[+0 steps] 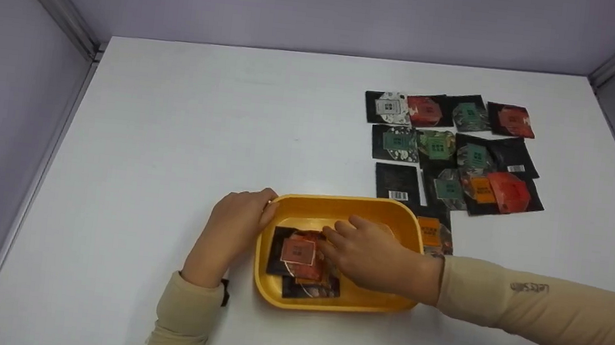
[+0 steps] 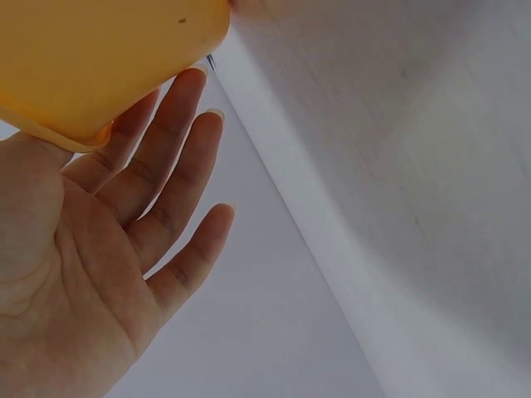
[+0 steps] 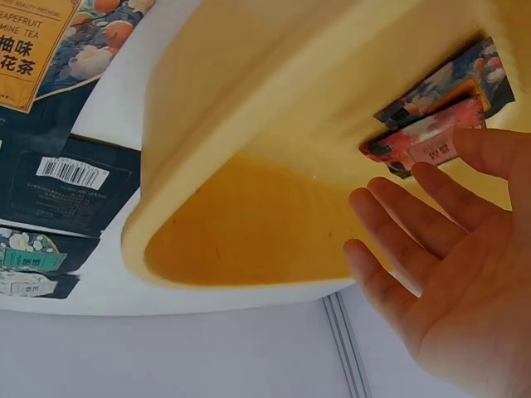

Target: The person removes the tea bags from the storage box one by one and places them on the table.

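Observation:
A yellow plastic basin (image 1: 384, 308) stands on the white table with a few tea sachets (image 1: 297, 251) overlapping inside; the top one has a red label. My left hand (image 1: 237, 219) holds the basin's upper left corner, thumb at the rim and the other fingers extended outside. The basin's outer wall (image 2: 99, 58) fills the upper left of the left wrist view. My right hand (image 1: 370, 256) is inside the basin, beside the sachets. In the right wrist view its fingers (image 3: 406, 236) are spread, with thumb and forefinger close to the red sachet (image 3: 423, 137).
Right of and behind the basin, dark tea sachets (image 1: 396, 143) lie in rough rows, several overlapping. One barcode-side-up sachet (image 1: 396, 182) lies just behind the rim. An orange-labelled sachet (image 1: 431, 231) is partly covered by the basin's right edge. Grey walls (image 1: 324, 14) enclose the table.

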The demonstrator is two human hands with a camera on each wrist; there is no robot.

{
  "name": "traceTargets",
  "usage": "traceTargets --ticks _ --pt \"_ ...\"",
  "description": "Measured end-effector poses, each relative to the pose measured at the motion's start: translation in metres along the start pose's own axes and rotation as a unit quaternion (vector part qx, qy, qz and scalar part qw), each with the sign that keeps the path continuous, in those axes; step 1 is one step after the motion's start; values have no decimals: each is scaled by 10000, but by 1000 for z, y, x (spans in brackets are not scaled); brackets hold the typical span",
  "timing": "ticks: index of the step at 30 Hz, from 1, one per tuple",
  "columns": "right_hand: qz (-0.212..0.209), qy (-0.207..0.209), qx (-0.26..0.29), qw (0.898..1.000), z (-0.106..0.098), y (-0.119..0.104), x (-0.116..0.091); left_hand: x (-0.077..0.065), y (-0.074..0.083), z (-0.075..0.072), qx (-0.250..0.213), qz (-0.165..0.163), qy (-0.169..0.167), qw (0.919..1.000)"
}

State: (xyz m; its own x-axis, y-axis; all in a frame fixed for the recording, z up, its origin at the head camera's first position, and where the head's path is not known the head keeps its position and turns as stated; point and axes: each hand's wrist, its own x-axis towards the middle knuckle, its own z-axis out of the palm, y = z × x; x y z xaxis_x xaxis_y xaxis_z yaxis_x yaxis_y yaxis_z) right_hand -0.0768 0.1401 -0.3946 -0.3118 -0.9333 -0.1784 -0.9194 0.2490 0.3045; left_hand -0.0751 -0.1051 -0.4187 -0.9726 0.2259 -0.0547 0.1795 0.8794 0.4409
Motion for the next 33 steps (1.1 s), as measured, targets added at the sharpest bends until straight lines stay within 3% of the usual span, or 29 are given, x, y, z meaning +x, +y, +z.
traceTargets --ticks 8,15,25,33 --pt "-4 -920 79 9957 3 -10 17 0 0 -1 -59 -76 -78 9999" --pt "-14 -1135 -59 9935 4 -16 27 0 0 0 -37 -119 -126 9998" --pt "-304 -927 -108 9952 6 -18 36 0 -1 2 63 41 5 10000" --pt "-627 -385 -272 9969 4 -17 34 0 -1 2 4 51 40 10000"
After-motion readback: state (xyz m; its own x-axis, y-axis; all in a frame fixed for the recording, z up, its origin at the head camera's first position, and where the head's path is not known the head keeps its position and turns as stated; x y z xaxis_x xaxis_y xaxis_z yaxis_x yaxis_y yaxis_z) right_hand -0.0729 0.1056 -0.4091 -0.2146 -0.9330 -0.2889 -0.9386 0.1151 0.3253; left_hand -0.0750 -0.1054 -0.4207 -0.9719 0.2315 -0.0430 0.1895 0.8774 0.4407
